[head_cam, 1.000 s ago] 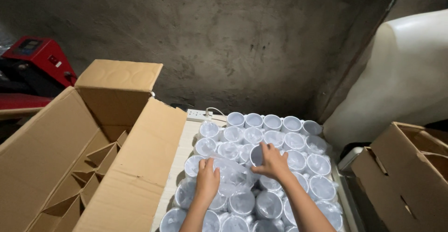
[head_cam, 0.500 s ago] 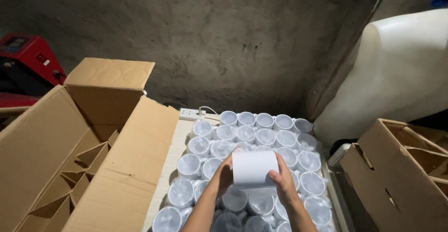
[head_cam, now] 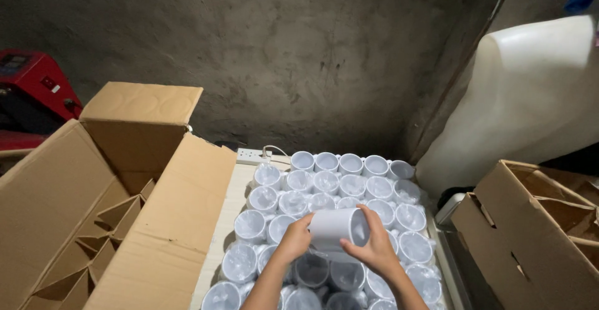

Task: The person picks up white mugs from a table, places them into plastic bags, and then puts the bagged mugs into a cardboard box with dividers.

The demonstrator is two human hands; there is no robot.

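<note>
1. I hold one white mug (head_cam: 339,227) up in the air, just above the other mugs.

2. My left hand (head_cam: 294,241) is on the left end of the mug. My fingers curl round that end, so this hand is closed on it.

3. My right hand (head_cam: 373,252) holds the mug from below and from the right side. My thumb comes up on the near side and my fingers wrap over the rim. This hand is closed on it too.

4. The mug lies on its side. Its long way runs from left to right, from one hand to the other. The open mouth points to the right and a little away from me. I cannot see the handle.

5. Both hands touch the mug, so none is nearer than the other. My right hand is at the open end and my left hand is at the bottom end.

6. Under my hands there are many mugs (head_cam: 349,185) standing up in rows, close together. Some have clear plastic on them.

7. A big open cardboard box (head_cam: 156,222) with card walls inside is on my left, just beside the mugs. Another open box (head_cam: 530,235) is on my right.

8. A white power strip (head_cam: 253,156) lies behind the mugs, near the grey wall (head_cam: 299,54).
</note>
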